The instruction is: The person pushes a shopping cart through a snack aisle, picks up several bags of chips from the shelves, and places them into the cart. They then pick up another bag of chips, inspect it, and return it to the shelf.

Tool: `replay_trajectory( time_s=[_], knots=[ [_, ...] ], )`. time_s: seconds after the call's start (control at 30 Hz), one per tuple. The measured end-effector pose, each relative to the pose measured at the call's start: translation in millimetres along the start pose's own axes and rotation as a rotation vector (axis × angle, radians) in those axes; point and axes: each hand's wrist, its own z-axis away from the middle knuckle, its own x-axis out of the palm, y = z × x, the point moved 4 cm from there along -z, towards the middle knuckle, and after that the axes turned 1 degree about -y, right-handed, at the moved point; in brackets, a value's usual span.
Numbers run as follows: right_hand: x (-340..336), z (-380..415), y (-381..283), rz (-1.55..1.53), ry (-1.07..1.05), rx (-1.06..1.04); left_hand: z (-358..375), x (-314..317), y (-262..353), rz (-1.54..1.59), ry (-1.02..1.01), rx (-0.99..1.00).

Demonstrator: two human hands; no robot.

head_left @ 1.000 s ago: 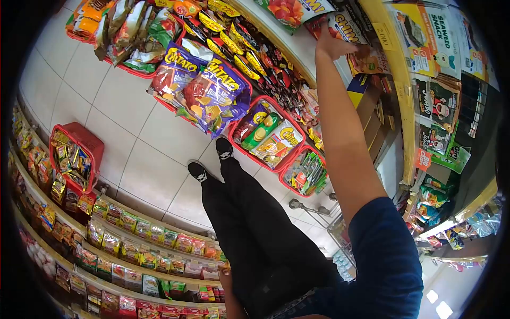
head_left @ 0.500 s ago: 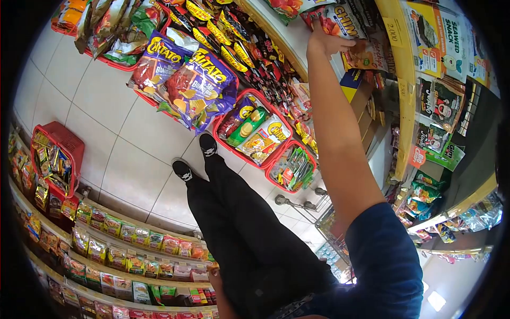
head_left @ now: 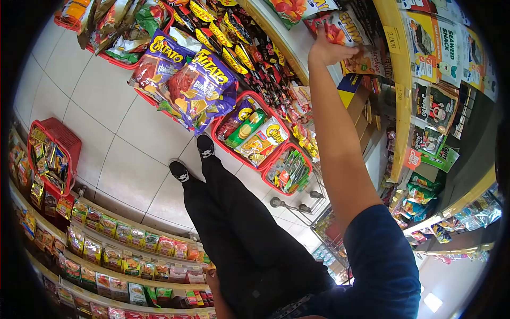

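Note:
My right hand (head_left: 333,52) reaches to the shelf at the top. Its fingers close on the lower edge of a red and white snack bag (head_left: 336,29) with "CHIW" lettering. Directly below that bag, an orange-brown snack packet (head_left: 362,63) lies near my fingertips. Beside the held bag sits another snack bag (head_left: 300,9), green and red. My left hand (head_left: 212,277) hangs low by my left leg, mostly cut off from clear sight, so its fingers cannot be made out.
Red baskets of snacks (head_left: 249,154) stand on the tiled floor (head_left: 130,154) by my feet, with purple Chitato bags (head_left: 199,85) beside them. Another red basket (head_left: 68,146) is at left. Packet-filled shelves (head_left: 122,252) line the lower left. A wheeled metal cart (head_left: 319,212) stands near my right arm.
The view has shifted slightly. My right hand stays at the red and white bag, its fingers more curled; the bag sits a little lower in view. My left hand is still low.

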Motion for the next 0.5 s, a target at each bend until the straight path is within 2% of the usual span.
replay_trajectory(
  time_s=[0.03, 0.1, 0.13, 0.33, 0.43, 0.5],
  knots=[
    [2, 0, -2, -0.001, 0.001, 0.002, 1, -1, 3, -0.001, 0.002, 0.001],
    [12, 0, -8, -0.233, -0.176, 0.037, 2, -4, 7, -0.087, 0.02, -0.022],
    [14, -2, -7, -0.111, -0.225, 0.138, 2, -6, 9, -0.089, 0.024, -0.02],
    [12, -6, -11, 0.201, -0.202, 0.33, -5, -10, -3, -0.085, 0.061, 0.063],
    [6, -7, -9, 0.169, -0.276, 0.358, -8, -17, -3, -0.027, 0.106, 0.058],
    [5, -9, -6, 0.165, -0.317, 0.367, 1, -27, 20, -0.045, 0.04, 0.099]
  ],
)
